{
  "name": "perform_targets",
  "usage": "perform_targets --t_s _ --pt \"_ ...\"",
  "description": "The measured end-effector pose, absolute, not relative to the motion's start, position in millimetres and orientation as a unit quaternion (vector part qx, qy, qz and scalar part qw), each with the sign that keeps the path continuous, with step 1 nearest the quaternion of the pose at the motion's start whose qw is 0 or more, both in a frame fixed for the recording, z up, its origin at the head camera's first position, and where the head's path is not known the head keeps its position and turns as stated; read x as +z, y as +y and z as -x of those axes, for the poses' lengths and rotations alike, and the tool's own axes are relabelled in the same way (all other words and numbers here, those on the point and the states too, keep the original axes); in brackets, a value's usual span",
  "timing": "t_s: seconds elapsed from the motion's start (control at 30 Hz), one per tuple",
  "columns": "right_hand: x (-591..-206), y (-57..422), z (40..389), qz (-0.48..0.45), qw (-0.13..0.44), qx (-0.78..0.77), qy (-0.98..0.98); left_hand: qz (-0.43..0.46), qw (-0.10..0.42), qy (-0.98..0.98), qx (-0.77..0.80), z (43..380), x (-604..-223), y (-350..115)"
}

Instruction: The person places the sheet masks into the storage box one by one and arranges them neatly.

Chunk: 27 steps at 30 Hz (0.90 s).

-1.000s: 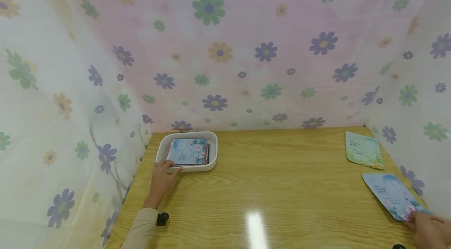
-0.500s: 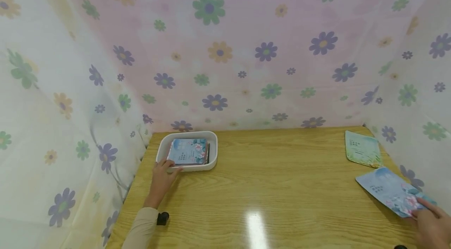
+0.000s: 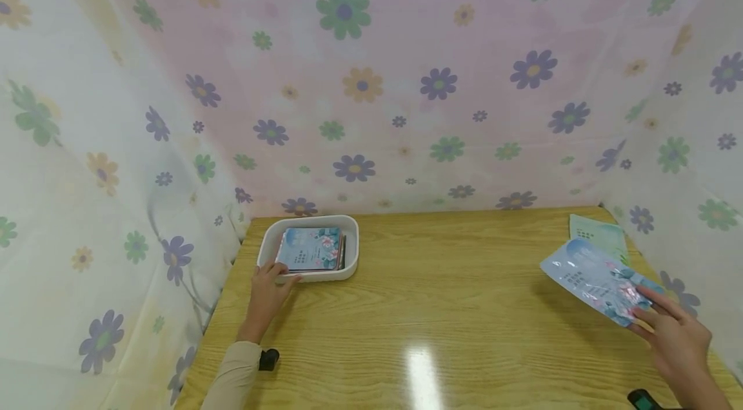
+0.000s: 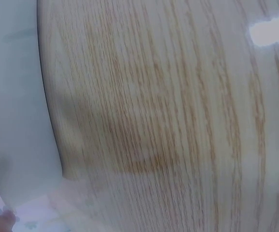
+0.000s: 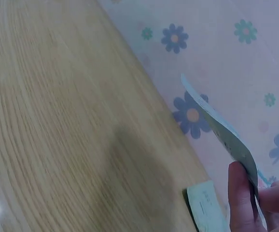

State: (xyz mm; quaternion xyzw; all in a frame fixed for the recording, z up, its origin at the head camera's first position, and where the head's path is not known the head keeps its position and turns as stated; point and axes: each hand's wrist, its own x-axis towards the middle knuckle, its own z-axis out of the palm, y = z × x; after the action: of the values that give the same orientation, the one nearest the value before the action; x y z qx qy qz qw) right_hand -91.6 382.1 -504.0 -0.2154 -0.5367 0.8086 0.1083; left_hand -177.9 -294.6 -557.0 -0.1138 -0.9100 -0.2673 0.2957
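My right hand (image 3: 676, 332) pinches a blue sachet (image 3: 598, 278) with pink flowers by its near right corner, above the table at the right. It looks like a flat sheet-mask packet, and the right wrist view shows it edge-on between thumb and fingers (image 5: 240, 193). Partly behind it lies a green sachet (image 3: 598, 229). At the left, my left hand (image 3: 269, 294) grips the near left rim of a white bin (image 3: 352, 249). Inside that bin lies a stack of sachets topped by a blue flowered one (image 3: 310, 249).
The wood-grain table (image 3: 441, 281) is bordered by a flower-printed curtain (image 3: 395, 139) at the back and both sides. A dark wrist device (image 3: 643, 400) shows under the right arm, another (image 3: 268, 360) at the left sleeve (image 3: 232, 378).
My right hand has lifted the blue sachet and carried it left and away from me, so it now overlaps the green sachet in the head view. The left hand and bin have stayed put.
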Motion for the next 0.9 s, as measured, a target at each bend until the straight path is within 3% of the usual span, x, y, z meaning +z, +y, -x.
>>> perform_targets --t_s 0.1,0.37,0.9 --pt "-497 368 95 0.137 0.072 0.845 -0.512 0.114 0.295 -0.910 -0.267 178 -557 -294" --pt "-486 324 114 0.070 0.011 0.833 -0.549 0.112 0.294 -0.911 -0.267 178 -557 -294" --pt "-472 261 148 -0.008 -0.026 0.811 -0.584 0.114 0.299 -0.909 -0.268 177 -554 -292"
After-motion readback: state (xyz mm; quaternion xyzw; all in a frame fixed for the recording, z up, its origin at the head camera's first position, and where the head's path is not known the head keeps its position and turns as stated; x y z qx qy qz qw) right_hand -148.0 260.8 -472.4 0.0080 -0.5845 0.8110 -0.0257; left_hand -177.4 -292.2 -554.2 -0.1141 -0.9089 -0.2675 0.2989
